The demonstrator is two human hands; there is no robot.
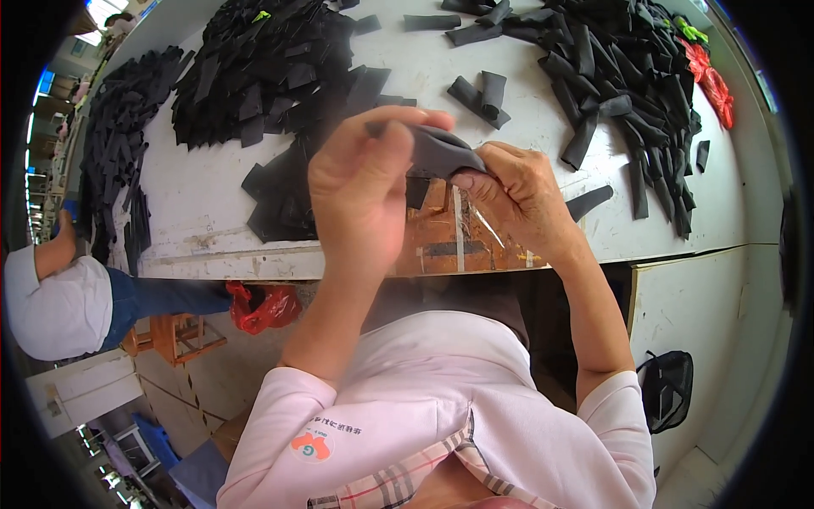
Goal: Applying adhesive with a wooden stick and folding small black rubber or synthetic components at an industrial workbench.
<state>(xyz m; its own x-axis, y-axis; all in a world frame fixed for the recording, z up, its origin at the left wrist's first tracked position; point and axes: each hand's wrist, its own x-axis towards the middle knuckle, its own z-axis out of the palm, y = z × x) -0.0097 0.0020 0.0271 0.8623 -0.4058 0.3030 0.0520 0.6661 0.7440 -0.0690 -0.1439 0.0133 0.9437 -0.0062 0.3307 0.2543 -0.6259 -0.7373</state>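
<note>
A dark grey fabric piece (439, 158) is stretched between my two hands above the table's front edge. My left hand (360, 182) has its thumb and fingers closed around the left end, which they partly hide. On the other end, my right hand (521, 195) pinches the fabric between thumb and bent fingers. The piece looks like a short, soft tube, curled along its lower edge. Just left of my left hand lies a low stack of flat dark pieces (280, 199). One more rolled grey piece (589, 202) rests beside my right wrist.
Flat dark pieces form a large heap (263, 64) at the back left, with another pile (127, 136) farther left. Tube-like pieces (585, 76) are heaped on the right. A worn brown board (441, 233) lies at the white table's edge. At left stands another person (68, 301).
</note>
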